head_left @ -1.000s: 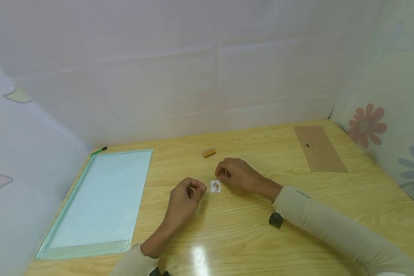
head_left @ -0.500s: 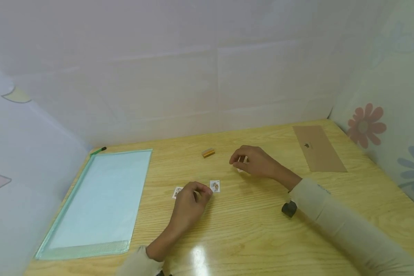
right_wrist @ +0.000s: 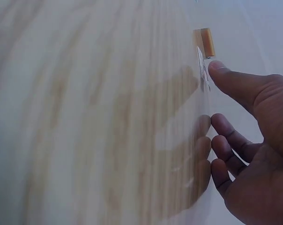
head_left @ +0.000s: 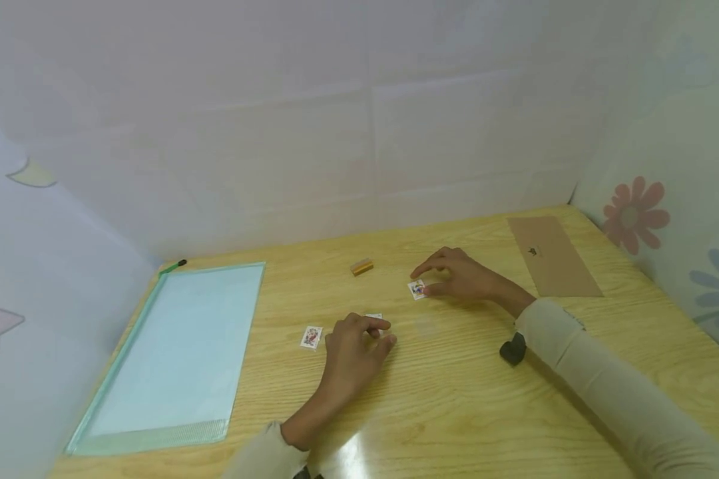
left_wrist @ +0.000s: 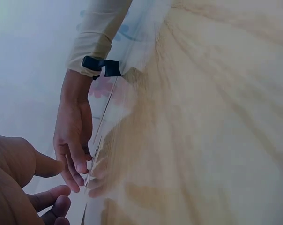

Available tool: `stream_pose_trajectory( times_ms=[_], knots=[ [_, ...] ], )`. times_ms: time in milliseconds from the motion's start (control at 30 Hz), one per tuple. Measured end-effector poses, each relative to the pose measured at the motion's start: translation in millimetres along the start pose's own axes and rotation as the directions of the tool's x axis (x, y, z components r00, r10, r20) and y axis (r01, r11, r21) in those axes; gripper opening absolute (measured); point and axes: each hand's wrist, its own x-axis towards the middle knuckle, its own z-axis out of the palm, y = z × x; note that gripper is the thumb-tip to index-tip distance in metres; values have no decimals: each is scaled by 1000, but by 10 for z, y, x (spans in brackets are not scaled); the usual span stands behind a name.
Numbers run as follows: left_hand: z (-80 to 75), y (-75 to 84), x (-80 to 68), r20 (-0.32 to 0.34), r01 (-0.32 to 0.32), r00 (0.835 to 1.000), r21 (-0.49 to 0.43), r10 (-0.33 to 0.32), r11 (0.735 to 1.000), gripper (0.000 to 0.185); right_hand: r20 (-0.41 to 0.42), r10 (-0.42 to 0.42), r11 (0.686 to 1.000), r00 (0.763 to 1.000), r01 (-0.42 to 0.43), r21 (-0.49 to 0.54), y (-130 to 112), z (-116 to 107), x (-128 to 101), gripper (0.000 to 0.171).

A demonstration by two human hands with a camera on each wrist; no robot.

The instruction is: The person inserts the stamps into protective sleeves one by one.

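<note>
Three small cards with pictures like playing cards lie on the wooden table. My left hand (head_left: 349, 352) hovers at the middle card (head_left: 374, 316), covering part of it; its thumb and index finger are apart with nothing between them. To its left is the left card (head_left: 311, 337), with a red and dark figure. My right hand (head_left: 464, 276) is at the right card (head_left: 415, 288), thumb tip on its right edge and index finger stretched above it. In the right wrist view, this card (right_wrist: 202, 69) shows nearly edge-on beside the thumb (right_wrist: 235, 84).
A brown-and-orange block (head_left: 362, 267) sits toward the back. At left lies a pale blue zip pouch (head_left: 180, 346), with a green pen (head_left: 172, 266) at its far corner. A flat brown envelope-like sheet (head_left: 554, 256) lies at the far right. Fabric walls stand around the table.
My right hand has moved right and away from me with a card, which now lies under its loosened fingers. My left hand has shifted right, uncovering the left card and partly covering the middle one.
</note>
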Motion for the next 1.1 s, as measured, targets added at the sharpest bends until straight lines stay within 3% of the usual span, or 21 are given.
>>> stream_pose_trajectory(
  times_ms=[367,667,1100],
  knots=[
    [262,89,156,35,-35,999,119,31,992,44,-24,-30,998,999,29,-47,42,59,-42,29],
    [406,136,227,50,-59,997,171,51,983,45,-47,-17,998,999,14,-63,24,59,-58,24],
    [466,116,293,58,-83,996,231,71,969,35,-61,-43,995,997,37,-96,65,64,-35,22]
  ],
)
